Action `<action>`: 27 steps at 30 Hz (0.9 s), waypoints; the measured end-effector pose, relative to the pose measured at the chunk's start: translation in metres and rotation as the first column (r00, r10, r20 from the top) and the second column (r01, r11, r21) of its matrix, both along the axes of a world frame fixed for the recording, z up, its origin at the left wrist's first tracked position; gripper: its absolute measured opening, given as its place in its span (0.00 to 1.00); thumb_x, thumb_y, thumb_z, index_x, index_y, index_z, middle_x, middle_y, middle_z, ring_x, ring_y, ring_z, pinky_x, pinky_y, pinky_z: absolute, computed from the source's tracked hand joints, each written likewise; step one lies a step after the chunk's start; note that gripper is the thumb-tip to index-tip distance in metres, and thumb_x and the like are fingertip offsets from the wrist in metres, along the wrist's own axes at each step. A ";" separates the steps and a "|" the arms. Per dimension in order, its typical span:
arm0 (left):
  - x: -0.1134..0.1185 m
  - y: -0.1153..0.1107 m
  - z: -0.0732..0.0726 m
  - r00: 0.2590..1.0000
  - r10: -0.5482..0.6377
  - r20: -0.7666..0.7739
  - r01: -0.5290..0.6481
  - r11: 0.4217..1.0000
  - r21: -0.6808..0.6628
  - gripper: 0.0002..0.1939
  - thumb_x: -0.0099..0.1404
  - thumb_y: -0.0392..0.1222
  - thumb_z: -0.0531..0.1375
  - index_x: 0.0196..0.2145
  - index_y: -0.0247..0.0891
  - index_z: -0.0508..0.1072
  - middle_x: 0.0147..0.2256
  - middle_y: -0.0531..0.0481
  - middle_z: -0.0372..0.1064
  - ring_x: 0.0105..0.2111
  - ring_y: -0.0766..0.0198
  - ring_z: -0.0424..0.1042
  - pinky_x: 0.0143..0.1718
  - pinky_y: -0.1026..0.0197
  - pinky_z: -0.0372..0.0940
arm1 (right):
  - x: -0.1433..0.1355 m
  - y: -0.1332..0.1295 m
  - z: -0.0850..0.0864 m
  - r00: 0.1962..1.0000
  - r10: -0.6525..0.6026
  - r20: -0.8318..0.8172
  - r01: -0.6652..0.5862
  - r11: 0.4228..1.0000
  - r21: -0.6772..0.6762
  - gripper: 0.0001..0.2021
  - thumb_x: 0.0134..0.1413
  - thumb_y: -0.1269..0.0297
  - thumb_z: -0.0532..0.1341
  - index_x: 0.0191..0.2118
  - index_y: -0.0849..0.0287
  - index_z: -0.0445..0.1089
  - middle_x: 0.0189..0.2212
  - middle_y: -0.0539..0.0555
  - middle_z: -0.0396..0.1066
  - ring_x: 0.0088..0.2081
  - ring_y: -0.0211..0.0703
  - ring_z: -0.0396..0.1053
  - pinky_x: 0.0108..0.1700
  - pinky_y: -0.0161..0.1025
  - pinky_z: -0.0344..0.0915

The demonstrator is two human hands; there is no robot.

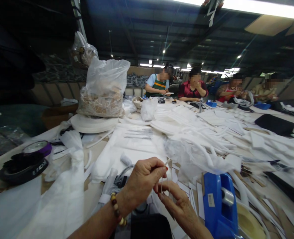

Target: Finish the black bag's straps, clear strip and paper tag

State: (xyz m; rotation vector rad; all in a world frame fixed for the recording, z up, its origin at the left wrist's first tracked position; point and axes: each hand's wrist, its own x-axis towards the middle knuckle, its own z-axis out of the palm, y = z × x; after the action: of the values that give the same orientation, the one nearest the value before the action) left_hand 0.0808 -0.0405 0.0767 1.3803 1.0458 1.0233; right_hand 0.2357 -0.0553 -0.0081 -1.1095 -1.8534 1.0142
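Note:
At the lower middle, my left hand (145, 176), with a beaded bracelet at its wrist, pinches a thin pale strip (167, 162) between thumb and finger. My right hand (178, 200) is just below and to the right, its fingers closed around the lower part of the same strip, which bends into a narrow loop. The fingertips of the two hands almost touch. Under my forearms is a black item (150, 226), partly hidden, with plastic-wrapped pieces (109, 186) beside it. A blue tape dispenser (209, 194) stands right of my right hand.
White foam sheets and strips (206, 132) cover much of the table. A white padded sheet (127, 149) lies ahead. At left are black straps (22, 169); behind stands a full clear bag (104, 89). Several co-workers sit across the table, one in a red top (191, 89).

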 end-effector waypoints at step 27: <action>-0.033 0.031 -0.110 0.783 0.064 -0.618 -0.289 0.918 -0.270 0.15 0.60 0.33 0.42 0.30 0.33 0.67 0.13 0.55 0.56 0.12 0.65 0.59 0.14 0.67 0.52 | -0.031 0.113 -0.062 0.953 -0.301 -0.040 0.249 0.851 -0.462 0.12 0.34 0.55 0.60 0.21 0.60 0.68 0.10 0.45 0.57 0.15 0.31 0.49 0.20 0.32 0.44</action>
State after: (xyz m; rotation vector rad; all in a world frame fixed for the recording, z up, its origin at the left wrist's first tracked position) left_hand 0.0480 -0.0091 -0.0336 1.3424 1.7731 0.4721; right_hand 0.2048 0.0576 -0.0705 -1.5074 -1.3446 1.3427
